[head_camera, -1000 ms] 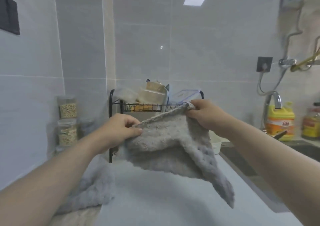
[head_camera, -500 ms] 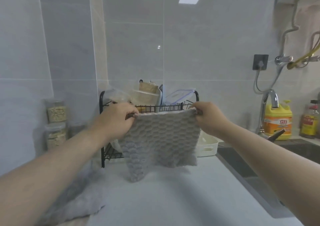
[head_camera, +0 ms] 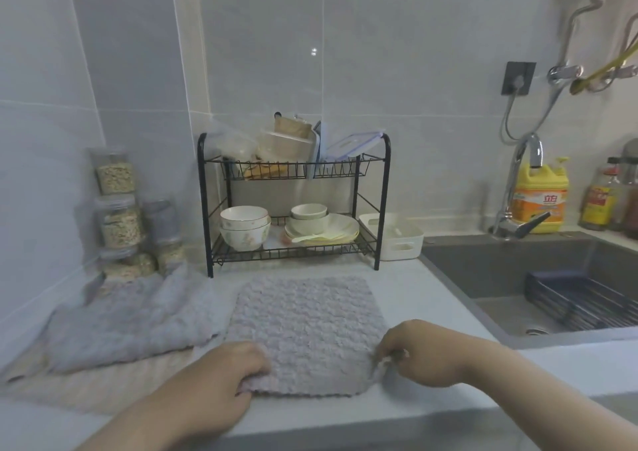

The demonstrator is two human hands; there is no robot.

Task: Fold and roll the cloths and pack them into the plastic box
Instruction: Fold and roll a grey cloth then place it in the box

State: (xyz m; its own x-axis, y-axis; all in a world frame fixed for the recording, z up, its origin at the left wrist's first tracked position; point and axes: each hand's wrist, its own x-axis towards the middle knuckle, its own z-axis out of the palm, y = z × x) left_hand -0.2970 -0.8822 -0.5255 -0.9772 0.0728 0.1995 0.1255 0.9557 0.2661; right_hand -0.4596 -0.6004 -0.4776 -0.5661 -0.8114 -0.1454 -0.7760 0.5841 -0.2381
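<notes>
A grey textured cloth (head_camera: 307, 330) lies spread flat on the white counter (head_camera: 431, 312) in front of me. My left hand (head_camera: 221, 378) grips its near left corner, fingers curled over the edge. My right hand (head_camera: 421, 354) pinches its near right corner. More grey cloths (head_camera: 127, 319) lie in a loose heap to the left, on top of a beige cloth (head_camera: 103, 378). A white plastic box (head_camera: 397, 236) stands open by the right foot of the dish rack.
A black two-tier dish rack (head_camera: 293, 205) with bowls, plates and containers stands at the back. Jars of grain (head_camera: 121, 216) are stacked at the left wall. The dark sink (head_camera: 538, 285) with a tap and a yellow detergent bottle (head_camera: 540, 198) lies to the right.
Both hands have brought the grey cloth down from mid-air and laid it flat on the counter. They still hold its two near corners.
</notes>
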